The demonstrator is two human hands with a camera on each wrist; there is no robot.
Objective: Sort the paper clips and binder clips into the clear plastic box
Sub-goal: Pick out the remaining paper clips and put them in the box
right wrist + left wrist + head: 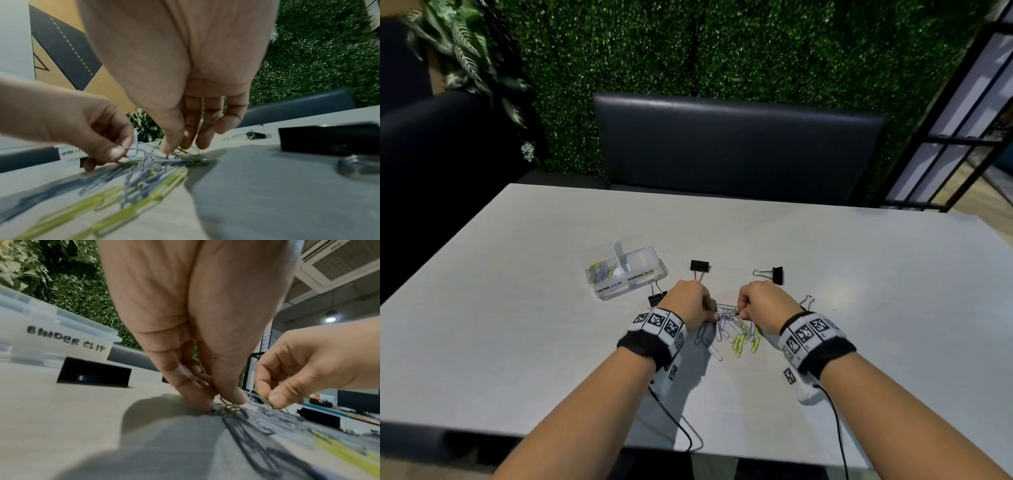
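Table (517, 308) carrying everything. Box (604, 295) sitting left of pile, labels facing person; paper clips already lying in its left compartment, binder side looking unfilled. Left hand (690, 303) pinching grey clips at pile's left edge, probably steadying tangle. Right hand (763, 301) pinching yellow clip at pile's top, likely pulling it free. Binder clips (700, 267) lying beyond pile, another (774, 274) beyond-right, untouched. Pile (732, 330) lying between wrists.
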